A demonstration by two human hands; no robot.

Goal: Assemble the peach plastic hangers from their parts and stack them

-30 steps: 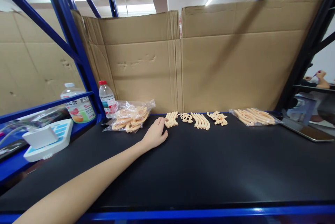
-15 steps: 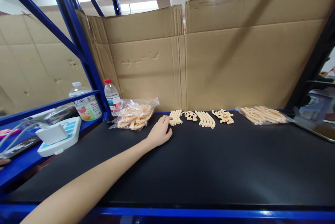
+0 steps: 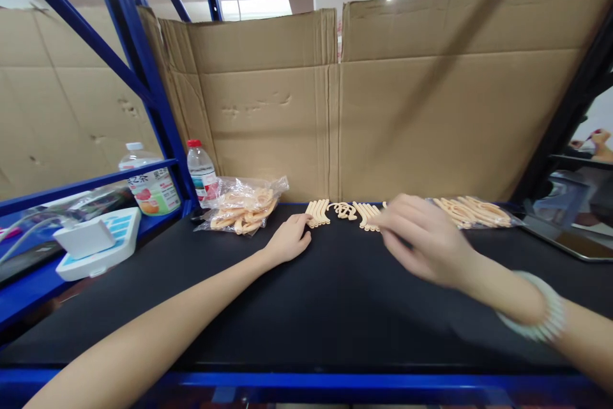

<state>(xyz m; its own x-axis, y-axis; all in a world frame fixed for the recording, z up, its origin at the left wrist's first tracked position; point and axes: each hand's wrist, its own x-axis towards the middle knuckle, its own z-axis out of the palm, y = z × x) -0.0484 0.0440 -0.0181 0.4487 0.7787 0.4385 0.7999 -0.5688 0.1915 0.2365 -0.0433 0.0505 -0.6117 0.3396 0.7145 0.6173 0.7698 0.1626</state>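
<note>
My left hand (image 3: 288,240) lies palm down on the black tabletop, fingers stretched out and touching the left end of a row of slim curved beige pieces (image 3: 318,213). To the right of that row is a small loose group of bent beige pieces (image 3: 343,210), followed by a second neat row of curved beige pieces (image 3: 364,215). My right hand (image 3: 426,240) hovers over the right end of the second row, smeared by motion. Its fingertips point at the row, but whether it holds anything is unclear. It covers most of another beige pile.
A clear bag of beige pieces (image 3: 244,208) lies left, another bag (image 3: 474,212) right, beside a flat metal-edged object (image 3: 569,240). Bottles (image 3: 201,173) and a white power strip (image 3: 103,243) stand at the left. Cardboard (image 3: 431,109) walls the back.
My right hand has come in from the right, over the second row and the pile beside it. My left hand stays by the first row. The view has shifted slightly.
</note>
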